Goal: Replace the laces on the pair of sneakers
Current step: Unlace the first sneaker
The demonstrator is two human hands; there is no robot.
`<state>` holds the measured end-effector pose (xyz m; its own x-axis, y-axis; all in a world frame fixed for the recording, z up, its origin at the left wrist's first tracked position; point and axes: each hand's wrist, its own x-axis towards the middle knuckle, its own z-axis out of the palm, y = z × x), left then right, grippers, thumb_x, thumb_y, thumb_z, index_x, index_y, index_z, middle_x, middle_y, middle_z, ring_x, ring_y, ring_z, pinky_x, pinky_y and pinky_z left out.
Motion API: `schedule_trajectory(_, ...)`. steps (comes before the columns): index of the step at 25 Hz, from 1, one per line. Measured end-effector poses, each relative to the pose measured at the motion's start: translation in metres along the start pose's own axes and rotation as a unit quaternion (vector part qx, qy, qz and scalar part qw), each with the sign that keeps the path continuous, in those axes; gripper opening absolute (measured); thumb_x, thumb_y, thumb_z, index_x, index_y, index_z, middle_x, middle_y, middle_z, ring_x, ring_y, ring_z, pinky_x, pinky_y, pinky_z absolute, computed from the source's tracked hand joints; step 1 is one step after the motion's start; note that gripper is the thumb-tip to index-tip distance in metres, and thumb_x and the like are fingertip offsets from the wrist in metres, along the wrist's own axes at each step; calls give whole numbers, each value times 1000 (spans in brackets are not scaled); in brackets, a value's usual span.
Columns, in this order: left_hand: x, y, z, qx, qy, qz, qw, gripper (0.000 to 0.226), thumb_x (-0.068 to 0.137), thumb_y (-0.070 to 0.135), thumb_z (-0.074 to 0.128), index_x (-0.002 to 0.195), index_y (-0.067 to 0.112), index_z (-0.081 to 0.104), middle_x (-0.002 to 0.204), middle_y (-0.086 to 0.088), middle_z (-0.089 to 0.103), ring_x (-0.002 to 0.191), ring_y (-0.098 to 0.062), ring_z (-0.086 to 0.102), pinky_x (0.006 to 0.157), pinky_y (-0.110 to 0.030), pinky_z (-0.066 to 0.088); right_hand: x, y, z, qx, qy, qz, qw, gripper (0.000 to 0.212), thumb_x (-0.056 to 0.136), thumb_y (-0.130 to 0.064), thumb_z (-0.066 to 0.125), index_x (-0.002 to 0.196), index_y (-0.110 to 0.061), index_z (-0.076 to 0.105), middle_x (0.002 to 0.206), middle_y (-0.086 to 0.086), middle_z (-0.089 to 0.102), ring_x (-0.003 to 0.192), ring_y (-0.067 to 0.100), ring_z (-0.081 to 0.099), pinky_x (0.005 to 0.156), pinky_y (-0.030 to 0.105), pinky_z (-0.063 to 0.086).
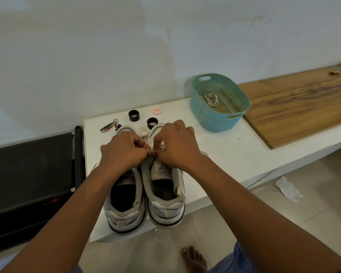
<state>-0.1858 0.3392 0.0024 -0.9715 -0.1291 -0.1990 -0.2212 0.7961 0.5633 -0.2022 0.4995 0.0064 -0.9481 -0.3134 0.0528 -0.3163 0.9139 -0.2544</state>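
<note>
Two white and grey sneakers stand side by side on the white table, heels toward me: the left sneaker and the right sneaker. My left hand and my right hand meet above the right sneaker's tongue, and both pinch its white lace between fingertips. Most of the lacing is hidden under my hands. A lace end trails out on the table to the right of my right wrist. A coiled lace lies in the teal basket.
Behind the sneakers lie two black rings, a red-and-white cap and a nail clipper. A wooden board covers the table's right part. A black rack stands to the left. My bare foot and crumpled paper are on the tiled floor.
</note>
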Motion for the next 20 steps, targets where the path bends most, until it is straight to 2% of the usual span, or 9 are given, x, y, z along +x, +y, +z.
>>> schedule_trajectory(4,0,1,0,7,12,-5,1000,13,78,38,78,68,40,70,77,17,69,93,-16,64,99,-47,48,2,10,-14,72,81,118,987,4,77,-25,68,78,-25,73,89,-7,67,98,22,55,80,35,42)
schedule_trajectory(6,-1,1,0,14,15,-2,1000,9,78,37,77,72,38,71,75,17,68,90,-14,64,99,-47,47,4,19,-24,119,130,186,967,8,75,-21,62,78,-20,69,81,-5,67,86,24,60,72,32,47)
schedule_trajectory(8,-2,1,2,14,17,4,1000,3,78,36,74,77,37,71,75,16,67,89,-13,64,98,-45,46,7,29,-30,144,128,240,952,12,75,-19,60,83,-20,69,82,-4,67,82,23,63,67,29,44)
schedule_trajectory(9,-4,2,3,9,23,10,1000,5,76,38,69,81,38,71,77,16,67,91,-13,64,97,-44,45,8,35,-30,145,100,253,951,15,75,-20,62,88,-21,69,88,-4,68,88,23,64,69,30,43)
schedule_trajectory(11,-9,4,7,9,39,34,999,27,72,43,56,94,42,72,85,18,67,96,-14,63,95,-43,42,8,42,-26,114,19,241,964,31,78,-27,66,108,-22,66,111,1,63,106,26,59,77,33,43)
schedule_trajectory(13,-12,8,13,32,63,82,994,40,75,44,52,110,47,72,99,18,65,109,-19,59,99,-47,40,8,41,-22,107,-20,200,974,41,80,-36,72,116,-23,58,118,4,57,109,26,55,78,35,43)
schedule_trajectory(16,-11,12,22,100,66,126,985,37,89,38,59,124,47,66,124,8,57,124,-24,49,103,-49,33,11,30,-24,163,-104,165,967,36,76,-51,78,94,-22,64,94,-3,71,88,19,69,73,36,58)
schedule_trajectory(18,-9,13,27,155,53,142,976,37,91,41,61,128,49,63,133,9,55,126,-24,47,101,-49,31,10,25,-22,170,-182,167,954,35,74,-46,80,91,-17,69,83,2,75,79,20,75,70,39,65)
schedule_trajectory(20,-9,13,31,180,55,150,971,37,91,43,62,128,48,63,134,9,57,127,-24,48,102,-49,31,10,25,-20,175,-204,175,947,34,74,-34,81,97,-12,69,86,8,75,76,23,77,67,41,66)
